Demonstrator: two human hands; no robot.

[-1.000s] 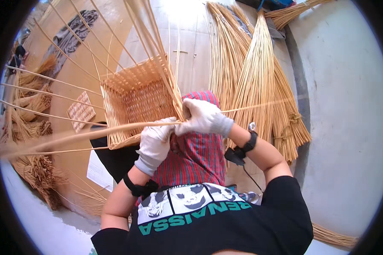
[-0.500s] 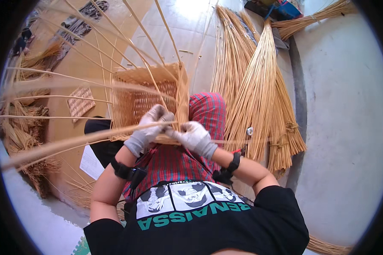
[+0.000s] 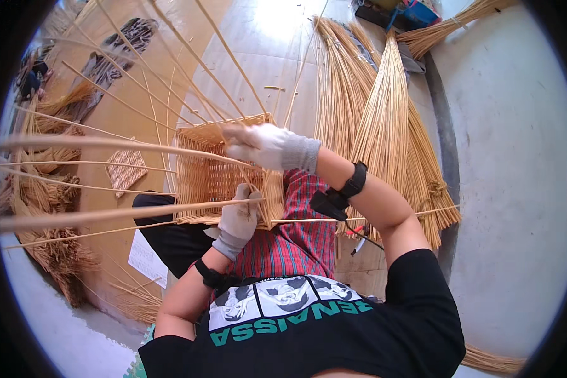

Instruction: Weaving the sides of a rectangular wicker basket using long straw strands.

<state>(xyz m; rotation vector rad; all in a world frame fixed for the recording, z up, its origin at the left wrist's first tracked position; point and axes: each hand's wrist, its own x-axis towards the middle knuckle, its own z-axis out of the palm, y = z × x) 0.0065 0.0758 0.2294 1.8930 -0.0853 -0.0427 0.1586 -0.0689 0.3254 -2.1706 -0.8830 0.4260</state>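
A square woven wicker basket [image 3: 192,165] rests tilted across my lap, its open side facing up and long loose cane strands [image 3: 116,146] fanning out from its rim to the left and far side. My left hand [image 3: 238,219], in a white glove, is closed at the near right part of the rim, pinching a cane strand there. My gloved right hand [image 3: 268,146] reaches over the basket's right side. Its fingertips are smeared by motion, but they look closed on a strand that runs up from the near corner of the rim.
Large bundles of long cane [image 3: 384,126] lie on the floor to the right. A small woven square [image 3: 126,169] and a paper sheet [image 3: 146,257] lie on the left, near heaps of cane scraps [image 3: 50,214]. A blue container [image 3: 420,14] stands at the far right.
My right hand has moved from the near rim up and away over the basket. My left hand has shifted slightly right and nearer; the basket has shifted a little nearer.
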